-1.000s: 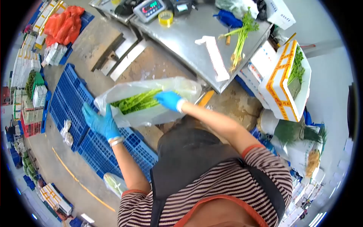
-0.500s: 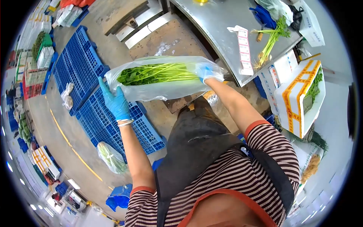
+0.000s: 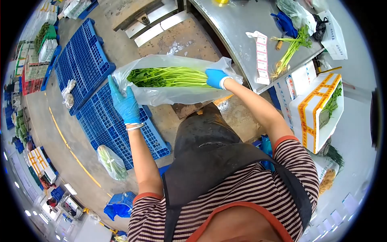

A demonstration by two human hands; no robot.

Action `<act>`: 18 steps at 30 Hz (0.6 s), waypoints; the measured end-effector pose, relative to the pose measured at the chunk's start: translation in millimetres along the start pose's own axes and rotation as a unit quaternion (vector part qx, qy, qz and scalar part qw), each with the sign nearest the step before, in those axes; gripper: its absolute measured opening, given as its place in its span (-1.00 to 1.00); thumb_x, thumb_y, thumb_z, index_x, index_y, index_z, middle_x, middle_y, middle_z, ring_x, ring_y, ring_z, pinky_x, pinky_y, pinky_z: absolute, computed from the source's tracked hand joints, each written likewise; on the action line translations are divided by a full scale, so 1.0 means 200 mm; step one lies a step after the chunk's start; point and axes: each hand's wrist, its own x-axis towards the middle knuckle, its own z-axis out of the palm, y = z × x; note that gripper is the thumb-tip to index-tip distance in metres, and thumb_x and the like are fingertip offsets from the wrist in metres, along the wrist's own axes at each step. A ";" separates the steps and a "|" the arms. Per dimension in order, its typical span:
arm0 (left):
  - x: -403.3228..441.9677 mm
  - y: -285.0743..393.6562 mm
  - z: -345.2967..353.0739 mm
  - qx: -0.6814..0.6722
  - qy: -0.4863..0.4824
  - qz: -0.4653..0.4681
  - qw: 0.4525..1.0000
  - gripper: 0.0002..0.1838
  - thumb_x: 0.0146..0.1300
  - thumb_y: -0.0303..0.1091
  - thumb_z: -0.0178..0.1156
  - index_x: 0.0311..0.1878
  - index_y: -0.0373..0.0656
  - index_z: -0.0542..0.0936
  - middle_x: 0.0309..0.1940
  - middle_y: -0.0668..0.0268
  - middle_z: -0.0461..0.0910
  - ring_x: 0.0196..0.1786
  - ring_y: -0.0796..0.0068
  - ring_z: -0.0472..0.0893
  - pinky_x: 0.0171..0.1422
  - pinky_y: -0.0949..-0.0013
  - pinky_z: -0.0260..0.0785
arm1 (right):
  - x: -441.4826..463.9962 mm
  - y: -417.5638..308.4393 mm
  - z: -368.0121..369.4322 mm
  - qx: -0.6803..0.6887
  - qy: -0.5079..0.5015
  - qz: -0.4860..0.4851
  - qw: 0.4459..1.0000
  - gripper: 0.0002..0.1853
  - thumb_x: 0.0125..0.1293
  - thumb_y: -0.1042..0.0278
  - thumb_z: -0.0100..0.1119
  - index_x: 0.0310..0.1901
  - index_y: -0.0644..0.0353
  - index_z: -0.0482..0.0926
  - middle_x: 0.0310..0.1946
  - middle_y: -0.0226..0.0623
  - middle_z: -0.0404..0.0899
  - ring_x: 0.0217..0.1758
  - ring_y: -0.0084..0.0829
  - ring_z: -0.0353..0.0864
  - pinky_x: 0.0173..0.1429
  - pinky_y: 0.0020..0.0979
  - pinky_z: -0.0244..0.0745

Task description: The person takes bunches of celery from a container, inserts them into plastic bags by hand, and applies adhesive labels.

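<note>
A bunch of thin-stemmed celery (image 3: 171, 77) lies lengthwise in a clear plastic bag (image 3: 161, 97), its leaves to the left and its stem ends to the right. My left hand (image 3: 125, 105), in a blue glove, grips the left end of the bag between thumb and fingers. At the other end my right hand (image 3: 217, 78), also gloved in blue, is closed round the stem ends at the bag's mouth. The plastic hides part of what each hand's fingertips touch.
To the right is a metal table (image 3: 238, 40) with a label strip (image 3: 262, 58) and loose celery (image 3: 291, 50). A foam box (image 3: 314, 113) of greens stands beside it. Blue pallets (image 3: 117, 125) and a bagged vegetable (image 3: 111, 162) are on the floor at left.
My right hand, earlier partly covered by the plastic, now shows plainly over the stem ends and sits slightly further left. My left hand keeps its hold on the bag.
</note>
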 end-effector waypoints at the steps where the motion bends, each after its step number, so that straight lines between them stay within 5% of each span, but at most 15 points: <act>1: 0.00 -0.01 0.00 -0.003 0.001 0.006 1.000 -0.20 0.17 -0.60 0.16 0.50 -0.06 0.16 0.41 0.07 0.30 0.39 0.16 0.38 0.43 0.23 0.23 | -0.11 -0.09 -0.09 0.032 -0.033 0.017 0.999 -0.72 0.21 0.41 -0.03 -0.07 0.33 0.49 -0.25 0.16 0.61 -0.19 -0.08 0.69 -0.03 -0.10 0.55; 2: 0.00 -0.02 0.01 -0.005 0.003 0.013 1.000 -0.20 0.17 -0.61 0.15 0.50 -0.08 0.16 0.41 0.08 0.30 0.39 0.16 0.38 0.44 0.24 0.22 | -0.16 -0.13 -0.11 0.042 -0.011 -0.002 0.999 -0.73 0.21 0.39 -0.02 -0.11 0.28 0.56 -0.18 0.15 0.62 -0.14 0.05 0.66 -0.07 -0.05 0.53; 7: 0.03 -0.02 0.00 -0.003 0.014 -0.010 1.000 -0.22 0.17 -0.62 0.14 0.49 -0.12 0.18 0.42 0.08 0.29 0.39 0.16 0.38 0.44 0.25 0.21 | -0.56 -0.36 -0.42 -0.153 0.109 -0.134 0.973 -0.80 0.32 0.26 0.03 -0.14 0.17 0.50 -0.34 0.05 0.61 -0.25 0.04 0.63 -0.18 -0.07 0.51; 13: 0.06 -0.01 -0.01 -0.008 0.016 -0.017 1.000 -0.27 0.22 -0.56 0.15 0.48 -0.13 0.19 0.39 0.05 0.33 0.36 0.13 0.41 0.42 0.26 0.23 | -0.83 -0.49 -0.78 -0.241 0.104 -0.135 0.955 -0.84 0.32 0.28 0.07 -0.14 0.11 0.51 -0.34 -0.02 0.59 -0.25 0.05 0.60 -0.20 -0.06 0.49; 18: 0.08 -0.07 -0.01 0.000 0.042 0.047 0.998 -0.31 0.25 -0.54 0.12 0.47 -0.20 0.19 0.37 0.03 0.34 0.37 0.11 0.39 0.44 0.23 0.20 | -1.23 -0.60 -1.07 -0.271 0.222 -0.192 0.917 -0.84 0.28 0.36 0.11 -0.13 0.13 0.54 -0.34 -0.09 0.60 -0.28 0.01 0.61 -0.22 -0.14 0.52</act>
